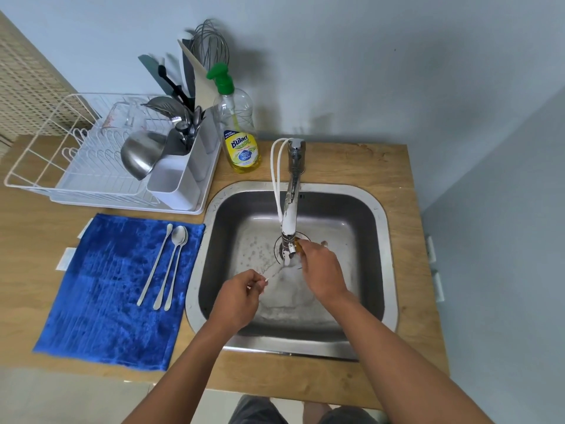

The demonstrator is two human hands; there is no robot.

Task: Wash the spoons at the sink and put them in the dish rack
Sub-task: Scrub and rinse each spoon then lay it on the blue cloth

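Over the steel sink (379,240) my left hand (238,296) pinches the handle of a long silver spoon (270,275) that reaches toward the tap's spout. My right hand (321,267) is closed around the spoon's bowl end under the running water, with something orange-brown (300,244) showing at the fingertips. Three more long spoons (166,267) lie side by side on a blue cloth (116,295) left of the sink. The white dish rack (61,166) stands at the back left.
A tall tap (293,191) with white hoses rises over the sink's middle. A yellow dish soap bottle (240,139) stands behind the sink. The rack's caddy (177,182) holds utensils, a whisk and a ladle. The wooden counter ends just right of the sink.
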